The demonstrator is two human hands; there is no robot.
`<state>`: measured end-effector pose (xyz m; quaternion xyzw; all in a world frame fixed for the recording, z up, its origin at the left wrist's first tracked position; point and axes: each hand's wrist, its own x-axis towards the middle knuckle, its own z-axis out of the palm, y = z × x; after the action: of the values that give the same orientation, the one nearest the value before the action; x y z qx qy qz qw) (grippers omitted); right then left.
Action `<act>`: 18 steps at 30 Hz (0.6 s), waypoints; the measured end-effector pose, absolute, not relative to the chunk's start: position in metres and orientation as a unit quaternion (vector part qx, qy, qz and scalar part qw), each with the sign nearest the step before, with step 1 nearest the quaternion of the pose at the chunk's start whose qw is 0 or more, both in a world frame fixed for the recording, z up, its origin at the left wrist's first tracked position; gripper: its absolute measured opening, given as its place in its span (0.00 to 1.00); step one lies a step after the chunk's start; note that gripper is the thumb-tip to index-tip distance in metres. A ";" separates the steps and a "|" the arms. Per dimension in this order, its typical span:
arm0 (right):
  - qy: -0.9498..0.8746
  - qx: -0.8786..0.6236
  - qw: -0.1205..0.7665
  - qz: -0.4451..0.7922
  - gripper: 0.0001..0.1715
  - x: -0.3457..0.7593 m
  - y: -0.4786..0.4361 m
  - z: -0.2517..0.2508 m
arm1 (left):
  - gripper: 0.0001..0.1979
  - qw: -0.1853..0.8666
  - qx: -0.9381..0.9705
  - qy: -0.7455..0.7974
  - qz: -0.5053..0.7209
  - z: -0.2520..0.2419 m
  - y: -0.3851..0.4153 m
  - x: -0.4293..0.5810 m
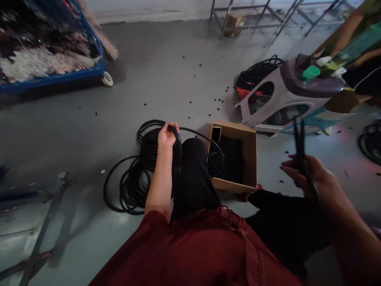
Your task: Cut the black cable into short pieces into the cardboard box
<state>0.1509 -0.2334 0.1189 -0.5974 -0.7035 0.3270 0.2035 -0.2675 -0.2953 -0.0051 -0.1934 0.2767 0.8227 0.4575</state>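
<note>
Tubing, black, flexible, in a loose coil (139, 178) on the grey floor (178, 71), just left of the person's raised knee (193, 167). The top of the coil is grasped by the left hand (167, 135), its grip clenched around several turns. One single strand (205, 139) is seen to arc from that hand over the knee and down into the cardboard box (251, 159).

Box: open-topped, set on the floor between the legs, part filled with small black cut pieces (228, 159). Similar bits (218, 101) are scattered over the floor beyond it.

Tool: black scissors (300, 139), blurred, points upward, held in the right hand (309, 176), whose grip is closed about the lower part.

Surroundings: an overturned white and purple plastic stool (291, 101) with a green cap (310, 72) on it; a second black coil (258, 69) behind it; a third coil (370, 143) at the right edge; a blue wheeled cart (59, 77); another person's arm (348, 29) at upper right.

Risks, as judged: loose turns could slip from the clenched grip and tangle, since nothing binds the coil. The upturned points could nick the strand or a finger, being held in the air near the leg. The box could be dragged or tipped if the strand crossing it is pulled taut.

Markings: no brand, label or writing can be read on any item.
</note>
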 end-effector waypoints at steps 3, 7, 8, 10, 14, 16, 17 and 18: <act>-0.696 -0.523 0.218 0.441 0.23 0.109 -0.249 0.107 | 0.10 0.476 -0.192 0.274 0.813 0.010 -0.297 -0.254; -0.631 -0.410 0.224 0.620 0.24 0.028 -0.272 0.077 | 0.11 0.450 -0.197 0.293 0.820 0.021 -0.297 -0.255; -0.601 -0.385 0.231 0.661 0.24 0.007 -0.279 0.069 | 0.11 0.443 -0.195 0.296 0.823 0.023 -0.296 -0.259; -0.533 -0.359 0.257 0.722 0.25 -0.030 -0.294 0.056 | 0.12 0.435 -0.191 0.299 0.828 0.026 -0.294 -0.266; -0.541 -0.315 0.234 0.744 0.27 -0.069 -0.325 0.041 | 0.15 0.437 -0.186 0.302 0.827 0.028 -0.281 -0.278; -0.540 -0.291 0.201 0.763 0.25 -0.070 -0.339 0.037 | 0.17 0.439 -0.187 0.304 0.825 0.026 -0.272 -0.285; -0.527 -0.277 0.174 0.784 0.24 -0.068 -0.346 0.036 | 0.17 0.438 -0.187 0.306 0.824 0.025 -0.269 -0.289; -0.509 -0.268 0.149 0.804 0.25 -0.064 -0.351 0.036 | 0.17 0.436 -0.186 0.308 0.824 0.023 -0.266 -0.294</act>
<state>-0.0639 -0.3506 0.0356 -0.2678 -0.5087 0.8044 0.1495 -0.2943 -0.2657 0.0228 -0.1864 0.3082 0.8245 0.4365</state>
